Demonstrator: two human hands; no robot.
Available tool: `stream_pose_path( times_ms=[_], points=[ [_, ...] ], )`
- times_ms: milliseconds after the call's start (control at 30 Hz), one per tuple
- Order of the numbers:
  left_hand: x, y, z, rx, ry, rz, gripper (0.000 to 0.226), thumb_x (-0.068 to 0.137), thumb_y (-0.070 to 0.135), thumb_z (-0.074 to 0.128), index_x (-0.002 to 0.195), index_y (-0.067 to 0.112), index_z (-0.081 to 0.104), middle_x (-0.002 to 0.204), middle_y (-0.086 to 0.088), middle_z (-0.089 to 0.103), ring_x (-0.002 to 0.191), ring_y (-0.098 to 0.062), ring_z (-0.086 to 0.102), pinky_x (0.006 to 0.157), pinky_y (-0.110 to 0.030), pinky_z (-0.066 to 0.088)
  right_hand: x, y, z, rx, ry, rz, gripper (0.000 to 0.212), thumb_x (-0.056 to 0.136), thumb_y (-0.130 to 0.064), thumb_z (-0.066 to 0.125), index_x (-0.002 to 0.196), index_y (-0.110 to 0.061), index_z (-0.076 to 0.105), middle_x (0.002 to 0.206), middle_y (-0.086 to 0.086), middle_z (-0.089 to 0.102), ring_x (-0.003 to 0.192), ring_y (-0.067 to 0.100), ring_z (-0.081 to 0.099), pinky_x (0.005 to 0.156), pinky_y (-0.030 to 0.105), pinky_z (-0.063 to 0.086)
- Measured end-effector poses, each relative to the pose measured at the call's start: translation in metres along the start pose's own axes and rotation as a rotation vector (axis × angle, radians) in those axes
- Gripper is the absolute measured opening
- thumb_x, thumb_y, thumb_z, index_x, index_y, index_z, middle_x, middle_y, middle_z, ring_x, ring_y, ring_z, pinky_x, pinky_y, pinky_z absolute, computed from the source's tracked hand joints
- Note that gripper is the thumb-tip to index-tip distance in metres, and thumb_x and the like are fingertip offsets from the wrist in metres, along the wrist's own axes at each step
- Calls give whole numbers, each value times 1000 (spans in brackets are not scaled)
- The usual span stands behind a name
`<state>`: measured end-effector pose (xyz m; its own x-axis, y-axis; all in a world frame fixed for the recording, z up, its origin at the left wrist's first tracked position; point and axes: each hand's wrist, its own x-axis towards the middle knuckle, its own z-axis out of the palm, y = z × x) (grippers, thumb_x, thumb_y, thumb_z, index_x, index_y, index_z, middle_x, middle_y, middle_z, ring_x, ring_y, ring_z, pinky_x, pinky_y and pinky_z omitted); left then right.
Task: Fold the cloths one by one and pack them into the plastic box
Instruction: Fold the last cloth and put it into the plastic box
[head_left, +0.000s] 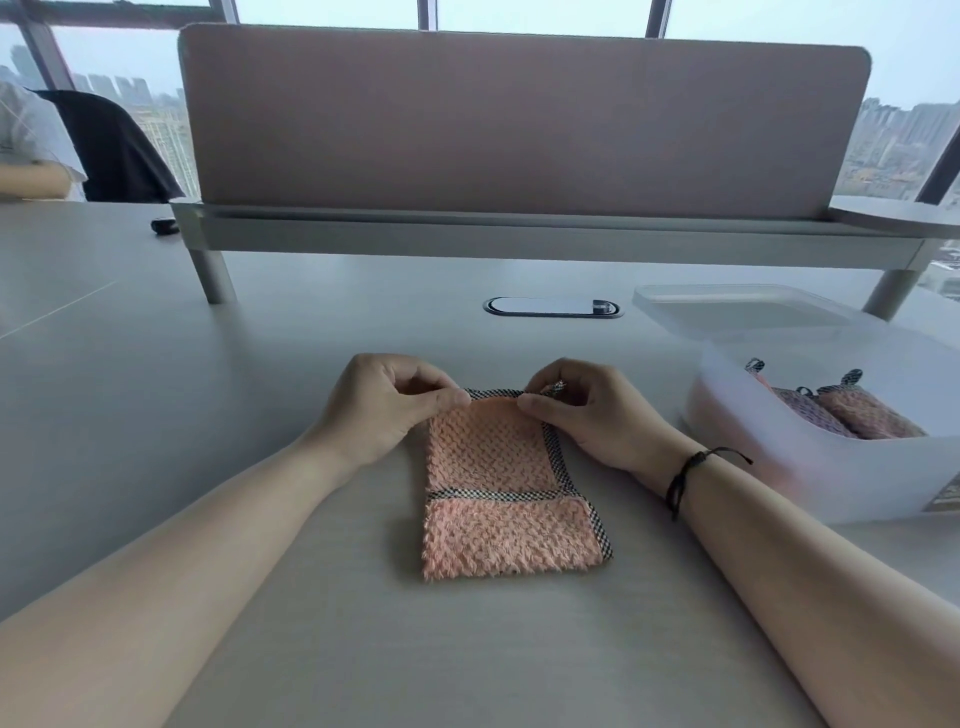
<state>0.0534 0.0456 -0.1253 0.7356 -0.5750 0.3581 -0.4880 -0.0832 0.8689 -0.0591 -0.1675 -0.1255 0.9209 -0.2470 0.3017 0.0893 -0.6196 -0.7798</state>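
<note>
Forearms nearest us run up from the lower corners to a pink cloth (506, 483) lying on the surface (208, 395) directly ahead. We record the left hand (387, 408) pinching the cloth's far left corner between thumb and curled fingers. The cloth is fluffy, woven in a zigzag texture, bordered in black-and-white check, and already doubled, with a checked band crossing its lower part. The right hand (582, 410) pinches the far right corner by the hanging loop. We judge a further fold is in hand; the next move calls for drawing the far edge toward us evenly, corners aligned. At right stands the plastic box (831, 467), open, already holding folded cloths (852, 413).
</note>
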Motion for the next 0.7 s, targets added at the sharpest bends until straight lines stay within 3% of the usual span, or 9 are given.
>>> stream_pose_path(
  times_ms=[100, 233, 400, 500, 600, 700],
  points=[
    [-1, 0, 2, -63, -9, 3, 20, 67, 23, 84, 82, 12, 78, 79, -5, 78, 73, -16, 69, 70, -24, 55, 1, 0, 0, 1, 24, -14, 20, 84, -27, 78, 73, -16, 65, 66, -9, 61, 58, 1, 50, 57, 15, 39],
    [-1, 1, 1, -88, 20, -9, 28, 61, 24, 85, 87, 19, 75, 81, -2, 77, 74, -9, 68, 73, -16, 55, -2, 0, -2, 24, 27, -14, 21, 77, -20, 84, 73, -15, 64, 69, 2, 66, 60, 6, 54, 60, 21, 42],
    [-8, 1, -1, -95, 2, -12, 27, 69, 0, 85, 91, 13, 76, 84, 4, 78, 78, -7, 71, 74, -15, 54, -7, -4, -6, 9, 49, 40, 27, 71, -18, 88, 91, -29, 73, 81, -7, 71, 67, -2, 61, 66, 9, 45],
    [-16, 4, -1, -65, -11, -19, 28, 71, -5, 83, 87, 17, 77, 75, 7, 76, 70, -6, 66, 71, -14, 53, -14, -6, -8, -50, 30, 30, 25, 71, -14, 87, 85, -31, 75, 83, -10, 73, 72, -6, 63, 69, 7, 46],
    [-27, 4, -2, 19, -56, -21, 26, 73, -1, 84, 82, 23, 79, 56, 8, 60, 56, -11, 48, 58, -19, 41, -26, -8, -10, -39, 4, 6, 31, 71, -6, 84, 75, -35, 74, 83, -3, 75, 73, 11, 66, 71, 25, 50],
    [-36, 4, -6, 61, -76, 7, 24, 73, 5, 87, 79, 27, 80, 53, 4, 53, 54, -17, 40, 57, -27, 31, -37, -14, -10, -24, -39, -5, 37, 71, 1, 82, 71, -36, 74, 89, 0, 70, 72, 24, 63, 67, 27, 45]
  ],
)
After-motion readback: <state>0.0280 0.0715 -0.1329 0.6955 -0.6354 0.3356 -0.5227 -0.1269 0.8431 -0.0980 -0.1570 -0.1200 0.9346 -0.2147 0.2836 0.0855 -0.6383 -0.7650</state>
